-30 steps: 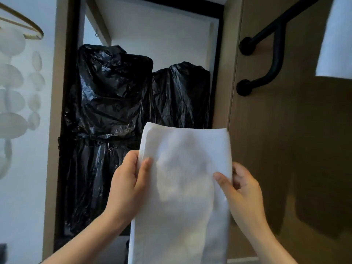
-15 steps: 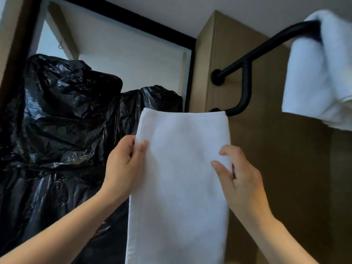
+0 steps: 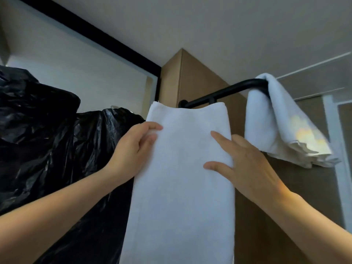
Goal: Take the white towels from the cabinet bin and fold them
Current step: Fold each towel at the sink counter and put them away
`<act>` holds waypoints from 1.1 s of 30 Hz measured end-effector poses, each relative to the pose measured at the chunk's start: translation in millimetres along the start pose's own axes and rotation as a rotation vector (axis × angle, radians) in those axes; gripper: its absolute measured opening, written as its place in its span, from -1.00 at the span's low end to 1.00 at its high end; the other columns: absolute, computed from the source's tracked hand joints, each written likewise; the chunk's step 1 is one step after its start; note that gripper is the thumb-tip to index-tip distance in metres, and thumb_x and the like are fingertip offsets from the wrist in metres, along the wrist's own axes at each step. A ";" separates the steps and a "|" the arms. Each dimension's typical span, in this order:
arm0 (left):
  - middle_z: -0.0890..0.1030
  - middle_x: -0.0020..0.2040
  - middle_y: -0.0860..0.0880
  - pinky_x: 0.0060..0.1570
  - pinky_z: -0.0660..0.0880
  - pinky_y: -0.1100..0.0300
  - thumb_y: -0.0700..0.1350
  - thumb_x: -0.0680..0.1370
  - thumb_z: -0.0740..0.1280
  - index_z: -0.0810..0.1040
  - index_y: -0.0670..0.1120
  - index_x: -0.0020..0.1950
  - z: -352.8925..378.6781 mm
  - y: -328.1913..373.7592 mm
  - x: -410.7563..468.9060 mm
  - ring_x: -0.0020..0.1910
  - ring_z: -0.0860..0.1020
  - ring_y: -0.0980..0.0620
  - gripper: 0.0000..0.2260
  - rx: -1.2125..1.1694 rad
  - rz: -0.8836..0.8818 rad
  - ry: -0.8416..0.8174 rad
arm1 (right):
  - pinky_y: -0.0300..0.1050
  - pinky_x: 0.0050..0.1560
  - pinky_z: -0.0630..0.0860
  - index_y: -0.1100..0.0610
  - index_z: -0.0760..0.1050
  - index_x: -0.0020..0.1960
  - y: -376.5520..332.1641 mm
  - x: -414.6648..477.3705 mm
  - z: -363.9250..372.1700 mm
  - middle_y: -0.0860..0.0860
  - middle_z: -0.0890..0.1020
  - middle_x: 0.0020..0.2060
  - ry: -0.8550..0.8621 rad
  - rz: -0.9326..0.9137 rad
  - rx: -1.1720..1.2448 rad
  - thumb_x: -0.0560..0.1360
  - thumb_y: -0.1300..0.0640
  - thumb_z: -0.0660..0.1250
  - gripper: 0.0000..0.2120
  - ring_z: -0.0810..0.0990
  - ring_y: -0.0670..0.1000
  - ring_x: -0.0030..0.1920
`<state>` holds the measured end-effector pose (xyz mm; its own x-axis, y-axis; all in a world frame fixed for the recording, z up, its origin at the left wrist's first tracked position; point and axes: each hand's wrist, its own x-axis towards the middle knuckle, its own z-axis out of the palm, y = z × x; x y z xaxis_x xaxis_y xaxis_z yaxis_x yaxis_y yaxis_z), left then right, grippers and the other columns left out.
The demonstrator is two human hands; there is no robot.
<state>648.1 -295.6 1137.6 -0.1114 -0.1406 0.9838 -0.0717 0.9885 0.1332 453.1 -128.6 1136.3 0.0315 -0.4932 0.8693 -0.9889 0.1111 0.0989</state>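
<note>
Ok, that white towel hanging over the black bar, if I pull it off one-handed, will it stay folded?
Probably not: the hanging towel sags limply over the black bar, its layered lower edges fanning apart. Likely light, and hardly slippery, since it hangs there unaided.

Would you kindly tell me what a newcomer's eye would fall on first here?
A long white folded towel fills the centre, held up by its side edges between the left hand and the right hand. A second white towel hangs over a black metal rail at upper right, and crumpled black plastic bags crowd the left.
</note>
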 end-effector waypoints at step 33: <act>0.32 0.27 -0.04 -0.04 0.28 0.39 -0.25 0.60 0.22 0.34 -0.03 0.45 130.0 -21.4 165.2 0.10 0.40 0.01 -0.58 0.074 0.049 0.035 | 0.03 0.32 0.17 -0.01 0.16 0.53 60.0 160.9 -66.6 0.08 0.43 0.23 0.178 -0.055 -0.717 0.39 -0.24 0.43 -0.16 0.27 0.14 0.31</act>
<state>502.4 -347.2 1281.6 -0.0816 -0.0885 0.9927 -0.1401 0.9872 0.0765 408.5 -143.8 1314.3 0.1615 -0.3741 0.9132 -0.6493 0.6565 0.3838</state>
